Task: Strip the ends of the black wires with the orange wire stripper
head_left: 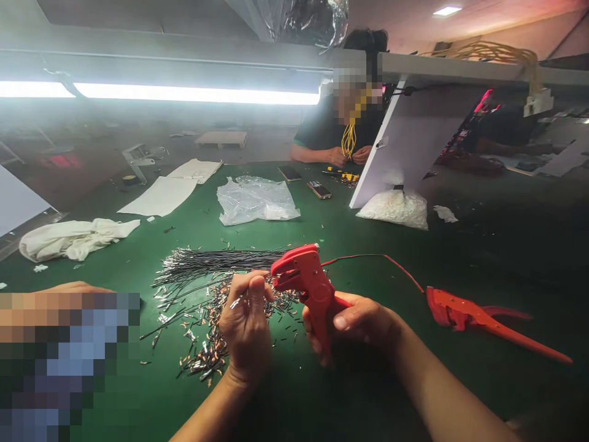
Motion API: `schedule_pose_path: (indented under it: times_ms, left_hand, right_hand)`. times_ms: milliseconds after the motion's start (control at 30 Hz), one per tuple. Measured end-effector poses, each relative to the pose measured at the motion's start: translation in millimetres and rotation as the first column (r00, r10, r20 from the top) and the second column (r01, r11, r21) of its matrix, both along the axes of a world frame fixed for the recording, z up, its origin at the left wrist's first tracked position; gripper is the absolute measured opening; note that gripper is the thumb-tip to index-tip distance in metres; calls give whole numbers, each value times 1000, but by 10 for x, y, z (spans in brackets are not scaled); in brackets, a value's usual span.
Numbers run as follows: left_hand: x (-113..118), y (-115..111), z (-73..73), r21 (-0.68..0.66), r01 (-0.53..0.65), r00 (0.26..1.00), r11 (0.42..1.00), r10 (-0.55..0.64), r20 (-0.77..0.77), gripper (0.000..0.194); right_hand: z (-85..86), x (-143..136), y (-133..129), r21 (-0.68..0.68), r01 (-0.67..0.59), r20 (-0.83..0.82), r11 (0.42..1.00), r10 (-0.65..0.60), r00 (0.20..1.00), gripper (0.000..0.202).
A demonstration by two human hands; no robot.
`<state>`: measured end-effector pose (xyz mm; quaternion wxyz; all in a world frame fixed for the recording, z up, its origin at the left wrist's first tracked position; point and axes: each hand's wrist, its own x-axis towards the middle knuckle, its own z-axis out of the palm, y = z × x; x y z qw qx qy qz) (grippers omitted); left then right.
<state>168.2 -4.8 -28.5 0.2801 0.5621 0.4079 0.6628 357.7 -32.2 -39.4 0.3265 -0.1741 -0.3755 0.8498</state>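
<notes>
My right hand (354,319) is wrapped round the handles of a red wire stripper (309,276), whose jaws point left. Just left of the jaws, my left hand (248,322) pinches a thin wire with a silvery terminal (236,302) showing beside the thumb. The wire's other end is hidden by the fingers and the jaws. Behind both hands lies a bundle of black wires (230,260) with metal terminals at its left end. Copper-coloured and black cut scraps (214,341) are scattered under and around my left hand.
A second red hand tool (478,316) lies at right, a red cord (372,255) reaching it. Another person's hand (59,301) is at left by a blurred-out object. Further back are a plastic bag (257,199), white cloth (76,238), phones (319,189) and a co-worker holding yellow wires (350,140).
</notes>
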Motion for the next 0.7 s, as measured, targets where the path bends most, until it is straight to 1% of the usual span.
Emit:
schedule_pose_path:
  times_ms: [100, 233, 333, 500, 600, 700]
  left_hand:
    - [5, -19, 22, -54, 31, 999, 998, -30, 28, 22]
    - [-53, 15, 44, -133, 53, 995, 990, -41, 90, 26]
    - [-89, 55, 20, -162, 72, 990, 984, -51, 131, 30]
    - [-63, 59, -46, -196, 98, 987, 976, -71, 143, 26]
    - [-35, 26, -71, -220, 109, 989, 969, -83, 125, 25]
    - [-11, -22, -78, -240, 132, 989, 962, -112, 95, 21]
  right_hand:
    - [-2, 8, 3, 1, 1, 1, 1000, -1, 1000, 44]
    - [-5, 29, 10, 0, 8, 2, 1000, -8, 1000, 42]
    - [-10, 35, 10, -3, 17, 3, 1000, -17, 1000, 42]
    - [4, 12, -1, 10, 39, 15, 999, -39, 999, 43]
    - [54, -29, 3, 33, 109, 15, 993, -110, 994, 41]
    - [123, -76, 19, 70, 257, -18, 964, -257, 966, 36]
